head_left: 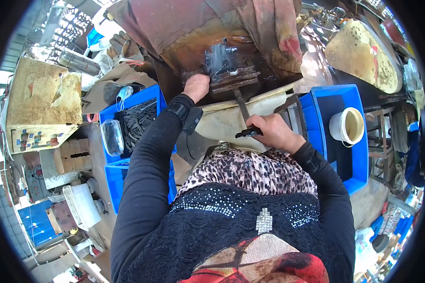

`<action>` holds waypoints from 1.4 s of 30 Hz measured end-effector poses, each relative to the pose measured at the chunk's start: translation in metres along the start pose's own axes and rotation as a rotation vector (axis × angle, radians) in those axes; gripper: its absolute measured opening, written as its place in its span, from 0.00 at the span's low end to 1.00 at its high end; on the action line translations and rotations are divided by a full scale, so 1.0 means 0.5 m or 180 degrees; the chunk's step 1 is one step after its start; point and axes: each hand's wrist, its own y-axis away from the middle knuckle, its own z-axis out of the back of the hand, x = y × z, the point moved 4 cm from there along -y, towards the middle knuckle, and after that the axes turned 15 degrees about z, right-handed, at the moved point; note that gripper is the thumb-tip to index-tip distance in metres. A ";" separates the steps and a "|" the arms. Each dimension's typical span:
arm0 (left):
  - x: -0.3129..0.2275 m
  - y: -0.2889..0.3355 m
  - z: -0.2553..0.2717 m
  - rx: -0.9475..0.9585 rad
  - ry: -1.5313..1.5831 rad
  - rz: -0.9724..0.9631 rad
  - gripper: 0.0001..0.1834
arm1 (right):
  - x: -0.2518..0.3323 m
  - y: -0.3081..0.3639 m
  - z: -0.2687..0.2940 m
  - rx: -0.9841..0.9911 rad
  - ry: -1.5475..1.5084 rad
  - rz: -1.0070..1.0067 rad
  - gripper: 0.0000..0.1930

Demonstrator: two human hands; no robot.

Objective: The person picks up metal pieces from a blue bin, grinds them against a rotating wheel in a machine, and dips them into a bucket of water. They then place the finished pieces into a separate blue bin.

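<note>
My left hand point(196, 88) is closed at the left side of a dark metal fixture point(234, 80). Whatever its fingers grip is hidden behind the hand. A steel bar point(242, 104) runs from the fixture toward me, its near end close to my right hand point(275, 132). That hand is closed around a small dark metal piece point(248, 132), which sticks out to the left of the fingers. Behind the fixture, a patch of pale wet-looking spray or smoke point(218, 57) shows under a stained cloth cover point(198, 23).
To the left, a blue crate point(160, 101) holds many dark strip-like parts point(139, 120) and a clear plastic box point(112, 137). Another blue crate point(361, 155) stands at the right with a white bucket point(347, 126) in it. A worn control panel point(40, 139) is further left.
</note>
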 end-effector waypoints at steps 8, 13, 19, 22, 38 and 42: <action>0.001 0.028 0.056 0.0433 0.0821 0.0924 0.10 | -0.048 -0.018 0.060 0.0098 -0.1145 -0.0976 0.17; -0.025 0.069 0.138 0.0541 0.2624 0.1712 0.12 | -0.155 0.004 0.071 -0.1175 -0.3414 -0.2106 0.15; -0.125 0.110 0.201 0.0219 0.3453 0.1601 0.13 | -0.193 -0.052 0.053 -0.2347 -0.4019 -0.2024 0.12; -0.167 0.117 0.208 0.0147 0.3380 0.1535 0.11 | -0.201 -0.080 0.045 -0.2536 -0.4023 -0.1910 0.12; -0.216 0.150 0.260 -0.1306 0.1602 0.0429 0.08 | -0.157 -0.116 0.037 -0.2409 -0.4416 -0.1613 0.11; -0.184 0.101 0.237 -0.0078 0.4287 0.1121 0.06 | -0.116 -0.129 0.034 -0.1885 -0.4410 -0.1527 0.12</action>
